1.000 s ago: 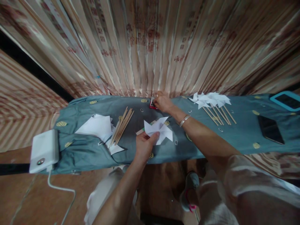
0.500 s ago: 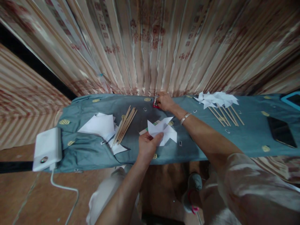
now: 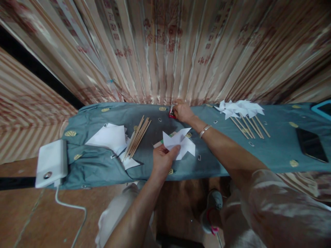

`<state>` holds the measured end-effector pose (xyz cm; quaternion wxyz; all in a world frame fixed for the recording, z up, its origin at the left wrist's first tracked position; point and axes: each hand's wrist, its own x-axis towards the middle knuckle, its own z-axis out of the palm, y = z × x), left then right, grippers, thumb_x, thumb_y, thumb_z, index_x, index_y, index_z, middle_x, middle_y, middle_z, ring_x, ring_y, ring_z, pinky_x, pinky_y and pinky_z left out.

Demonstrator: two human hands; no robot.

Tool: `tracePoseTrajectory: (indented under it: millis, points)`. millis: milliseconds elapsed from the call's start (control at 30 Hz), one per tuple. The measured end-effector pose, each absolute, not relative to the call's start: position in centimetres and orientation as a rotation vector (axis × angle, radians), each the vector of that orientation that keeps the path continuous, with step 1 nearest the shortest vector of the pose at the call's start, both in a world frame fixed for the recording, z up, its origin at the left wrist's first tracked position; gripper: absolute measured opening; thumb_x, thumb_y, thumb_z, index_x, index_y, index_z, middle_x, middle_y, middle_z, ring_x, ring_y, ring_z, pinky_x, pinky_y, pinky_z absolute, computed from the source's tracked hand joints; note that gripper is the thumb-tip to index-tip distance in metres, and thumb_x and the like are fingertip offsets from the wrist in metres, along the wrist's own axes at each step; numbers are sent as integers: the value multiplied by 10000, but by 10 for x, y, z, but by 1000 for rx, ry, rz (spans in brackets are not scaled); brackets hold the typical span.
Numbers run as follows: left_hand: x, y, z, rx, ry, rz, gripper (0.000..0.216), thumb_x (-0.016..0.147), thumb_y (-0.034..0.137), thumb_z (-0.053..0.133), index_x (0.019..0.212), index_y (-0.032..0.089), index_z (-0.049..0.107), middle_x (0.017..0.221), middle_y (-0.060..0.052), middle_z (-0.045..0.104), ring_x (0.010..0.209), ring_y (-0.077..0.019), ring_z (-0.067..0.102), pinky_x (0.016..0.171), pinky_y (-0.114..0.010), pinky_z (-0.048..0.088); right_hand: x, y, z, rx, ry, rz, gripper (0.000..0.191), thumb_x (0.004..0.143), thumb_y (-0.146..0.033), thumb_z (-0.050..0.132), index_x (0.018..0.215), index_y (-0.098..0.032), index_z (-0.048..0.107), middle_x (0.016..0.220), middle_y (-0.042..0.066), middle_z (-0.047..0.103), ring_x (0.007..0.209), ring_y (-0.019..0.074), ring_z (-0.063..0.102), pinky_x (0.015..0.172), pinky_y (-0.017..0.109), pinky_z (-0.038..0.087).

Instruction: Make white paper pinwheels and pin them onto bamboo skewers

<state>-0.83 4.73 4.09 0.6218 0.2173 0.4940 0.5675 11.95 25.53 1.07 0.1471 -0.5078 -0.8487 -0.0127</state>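
Note:
A folded white paper pinwheel (image 3: 184, 146) is pinched at its centre by my left hand (image 3: 162, 156), thumb on top. Under it lies a flat green-and-white piece (image 3: 158, 143), mostly covered. At the table's back edge, my right hand (image 3: 181, 111) reaches into a small red box (image 3: 171, 113), its fingers bent together. Whatever those fingertips hold, if anything, is hidden. Left of the pinwheel rests a bunch of thin wooden sticks (image 3: 139, 137), partly over white paper sheets (image 3: 110, 136).
Finished pinwheels (image 3: 241, 109) on sticks lie at the back right. A black phone (image 3: 311, 144) and a blue-edged object (image 3: 322, 110) are at far right. A white power bank (image 3: 51, 163) with a cable sits at the left end. A curtain (image 3: 165, 51) hangs behind the cloth-covered table (image 3: 219, 151).
My right hand's fingers have shifted very slightly at the red box. The left hand and the pinwheel stay in place; the view has moved a little.

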Motion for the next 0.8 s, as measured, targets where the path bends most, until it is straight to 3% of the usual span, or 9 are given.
tracePoseTrajectory:
  millis: [267,567,800]
  points:
    - [-10,47,43,500,1150,1300,207,444,246,824,614,152,752,630,-34,731,544,-140,606,598,-268,502,130,257,6,-1511,-2165,104,220,813,-86,504,787,-133,718,1190,154,660,1184,269,565,1067,427,423]
    - [-10,47,40,525,1177,1301,234,446,264,820,640,148,760,666,-44,741,580,-158,630,618,-284,509,138,256,4,-1594,-1888,373,136,773,-147,593,719,-168,716,949,71,736,1044,228,658,958,359,488]
    - [-10,50,36,534,1191,1332,237,433,265,834,619,144,750,650,-42,737,563,-152,621,615,-283,505,154,226,6,-1582,-1733,563,142,771,-205,603,800,-169,737,1095,103,732,1085,229,666,961,394,489]
